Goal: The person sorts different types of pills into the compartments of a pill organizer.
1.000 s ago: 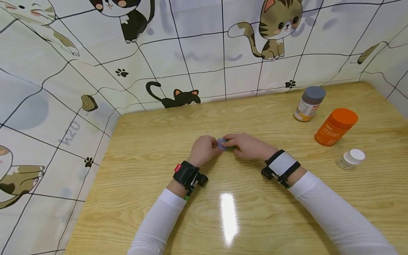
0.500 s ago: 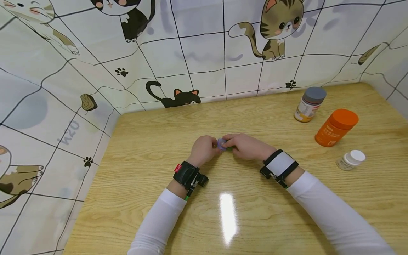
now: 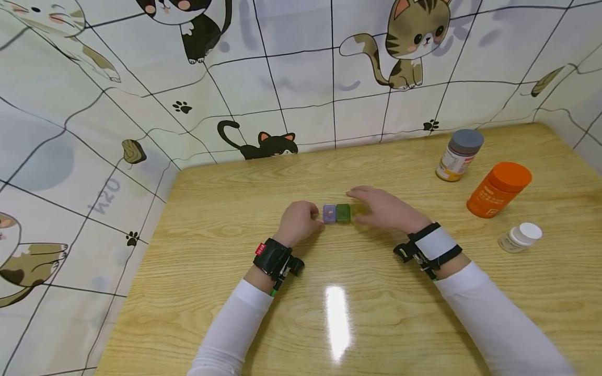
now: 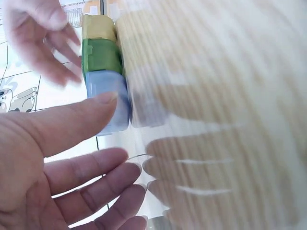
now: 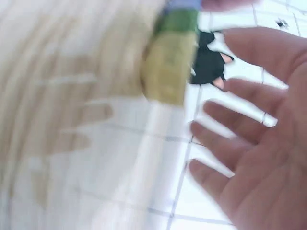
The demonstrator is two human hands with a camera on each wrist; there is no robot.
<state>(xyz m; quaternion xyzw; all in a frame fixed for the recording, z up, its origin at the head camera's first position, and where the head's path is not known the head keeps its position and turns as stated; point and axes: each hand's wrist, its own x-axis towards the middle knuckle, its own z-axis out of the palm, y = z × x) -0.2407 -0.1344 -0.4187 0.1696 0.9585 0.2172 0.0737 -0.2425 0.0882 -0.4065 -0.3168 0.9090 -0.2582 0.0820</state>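
Note:
A small strip of lidded boxes, like a pill organizer point(image 4: 103, 64), lies on the wooden table between my hands. Its purple box point(image 3: 329, 213) is on the left, the green box point(image 3: 343, 213) in the middle and the yellow box point(image 5: 168, 67) on the right, partly behind my right hand in the head view. My left hand point(image 3: 298, 223) is beside the purple end, its thumb point(image 4: 76, 122) over that box in the left wrist view; whether it touches cannot be told. My right hand point(image 3: 383, 209) spreads its fingers point(image 5: 230, 148) near the yellow end, holding nothing.
To the right stand a grey-capped bottle point(image 3: 458, 155), an orange bottle point(image 3: 494, 193) and a small white bottle point(image 3: 519, 237). The table point(image 3: 226, 198) meets a cat-print sheet point(image 3: 301, 94) at the back and left.
My right hand has let go of the boxes and drawn right, its fingers spreading, so the green and yellow boxes show. The left hand has loosened slightly and stays near the purple box.

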